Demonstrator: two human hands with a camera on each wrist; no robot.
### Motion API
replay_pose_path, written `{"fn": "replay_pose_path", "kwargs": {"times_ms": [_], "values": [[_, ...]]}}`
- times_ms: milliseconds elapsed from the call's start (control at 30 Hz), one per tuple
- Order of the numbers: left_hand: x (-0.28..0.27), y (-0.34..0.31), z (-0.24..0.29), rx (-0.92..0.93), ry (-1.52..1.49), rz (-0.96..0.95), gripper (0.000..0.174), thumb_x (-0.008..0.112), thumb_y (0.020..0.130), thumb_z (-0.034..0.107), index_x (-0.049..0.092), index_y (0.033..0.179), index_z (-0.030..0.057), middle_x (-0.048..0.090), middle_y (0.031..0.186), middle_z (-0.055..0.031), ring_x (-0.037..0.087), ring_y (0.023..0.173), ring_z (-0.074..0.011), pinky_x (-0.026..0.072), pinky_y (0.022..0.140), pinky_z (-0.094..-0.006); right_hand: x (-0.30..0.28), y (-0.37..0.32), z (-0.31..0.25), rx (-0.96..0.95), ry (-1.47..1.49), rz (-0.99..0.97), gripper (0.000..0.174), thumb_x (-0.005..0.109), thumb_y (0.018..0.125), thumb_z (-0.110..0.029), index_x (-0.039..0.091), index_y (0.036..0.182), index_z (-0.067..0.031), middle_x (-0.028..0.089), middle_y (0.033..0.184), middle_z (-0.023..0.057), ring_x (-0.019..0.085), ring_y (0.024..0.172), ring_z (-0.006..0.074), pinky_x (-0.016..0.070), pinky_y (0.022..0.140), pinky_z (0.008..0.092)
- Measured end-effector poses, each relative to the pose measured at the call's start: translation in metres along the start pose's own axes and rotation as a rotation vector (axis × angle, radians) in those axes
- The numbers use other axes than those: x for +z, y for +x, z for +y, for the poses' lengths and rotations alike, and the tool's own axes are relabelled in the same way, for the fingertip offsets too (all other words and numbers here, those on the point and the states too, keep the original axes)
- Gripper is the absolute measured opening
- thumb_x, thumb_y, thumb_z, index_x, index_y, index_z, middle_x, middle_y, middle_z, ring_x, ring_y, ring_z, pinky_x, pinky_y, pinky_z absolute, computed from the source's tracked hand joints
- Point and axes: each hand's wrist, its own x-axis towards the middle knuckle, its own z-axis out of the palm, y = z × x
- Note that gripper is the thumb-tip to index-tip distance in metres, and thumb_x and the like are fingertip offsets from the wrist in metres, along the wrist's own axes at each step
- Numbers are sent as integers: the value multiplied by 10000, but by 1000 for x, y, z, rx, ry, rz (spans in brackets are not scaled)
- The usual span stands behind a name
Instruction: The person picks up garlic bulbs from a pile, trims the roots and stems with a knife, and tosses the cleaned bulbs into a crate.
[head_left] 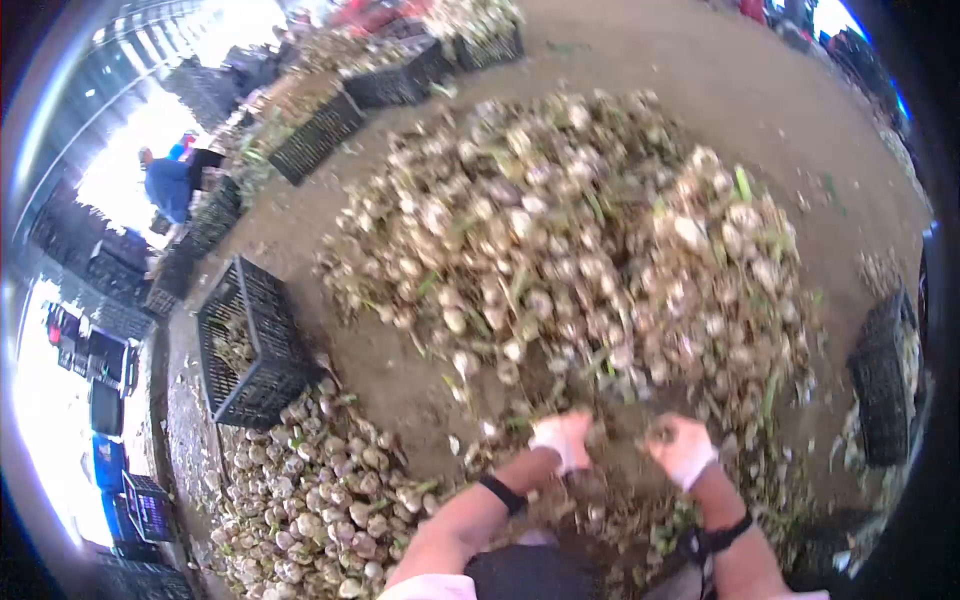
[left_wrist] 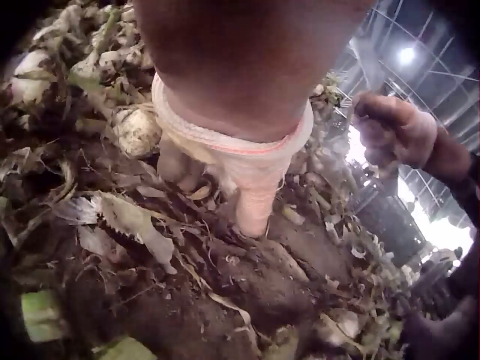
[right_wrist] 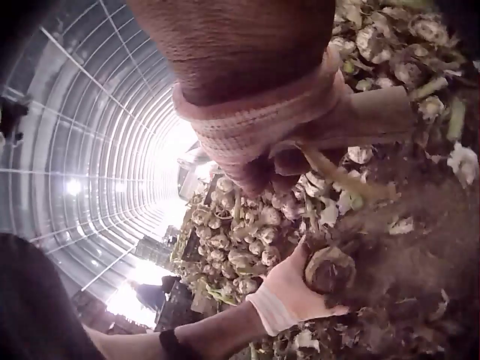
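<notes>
My left hand [head_left: 565, 440], in a pale glove with bare fingertips, is low over the littered ground. In the right wrist view its thumb and fingers grip a garlic bulb [right_wrist: 330, 270], root end showing. The left wrist view hides that bulb behind the gloved hand [left_wrist: 247, 176]. Just to the right is my right hand [head_left: 683, 455], also gloved, its fingers curled in the left wrist view. From those fingers sticks a narrow tan strip [right_wrist: 345, 176]; I cannot tell if it is a stem or a tool. A large heap of garlic [head_left: 520, 220] lies ahead of both hands.
Trimmed garlic bulbs [head_left: 320, 500] are piled at the lower left, beside a black crate [head_left: 255, 345]. Another black crate [head_left: 880, 380] stands at the far right. Filled crates [head_left: 315, 135] line the back left, near a person in blue [head_left: 170, 185]. Dry husks [left_wrist: 127, 225] cover the ground.
</notes>
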Motion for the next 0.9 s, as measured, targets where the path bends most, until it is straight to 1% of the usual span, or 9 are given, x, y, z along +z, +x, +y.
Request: {"fn": "replay_pose_path", "kwargs": {"times_ms": [133,200,433,600,667,700,733,800,900], "values": [[6,-21,-24,-7,-362,221,808,751,617,535,486,1183,23,597,1124,-135,600,979,-266,511,846,-352,-16,6,19,-107,-347,56,259,651,731,-231,630,903,-38,637,876,189,612,837,367,501,773,414],[12,-39,-37,354,-1442,398,858,882,559,246,423,1256,51,572,1146,-52,557,1014,-172,451,923,-352,-22,11,9,89,-317,-100,240,629,741,-221,629,902,-44,635,872,182,612,843,351,500,763,410],[20,-86,-45,353,-1466,478,1015,935,460,253,373,1281,53,550,1150,-42,546,1037,-159,444,931,-316,5,7,-45,-213,-469,-243,167,602,745,-194,633,843,-62,623,859,135,617,840,307,492,782,401],[13,-100,-30,331,-1689,368,1064,932,467,204,307,1317,69,519,1196,-60,543,1072,-171,436,969,-338,26,11,-79,-352,-507,-385,177,598,750,-196,626,861,-61,626,895,126,629,856,295,489,779,389],[3,-97,-25,537,-2194,-74,1035,930,483,217,323,1304,55,539,1169,-66,548,1067,-172,443,952,-339,34,12,-84,-354,-536,-378,189,596,755,-198,623,881,-60,626,915,123,631,873,287,490,782,382],[-9,-106,-15,184,-1773,159,968,920,507,242,365,1273,36,566,1133,-65,562,1039,-172,447,939,-339,35,14,-87,-349,-555,-356,187,597,756,-199,625,884,-66,626,915,124,632,877,287,491,781,379],[-4,-103,-19,183,-1774,148,968,920,507,242,365,1273,36,566,1133,-65,562,1039,-172,447,939,-339,36,15,-89,-348,-576,-333,186,598,757,-201,626,888,-72,626,915,124,632,880,287,493,780,376],[8,-94,-32,502,-1351,351,716,254,873,682,438,1257,106,527,1199,-204,532,1033,-484,467,752,-680,35,17,-88,-319,-589,-348,180,594,755,-200,627,879,-73,626,927,122,633,882,278,490,790,375],[33,-76,-53,433,-1280,409,706,635,761,527,429,1232,43,548,1173,-167,567,1030,-348,495,838,-513,27,19,-83,-352,-480,-322,220,623,748,-230,622,875,-50,634,892,134,637,835,288,503,751,383]]}}
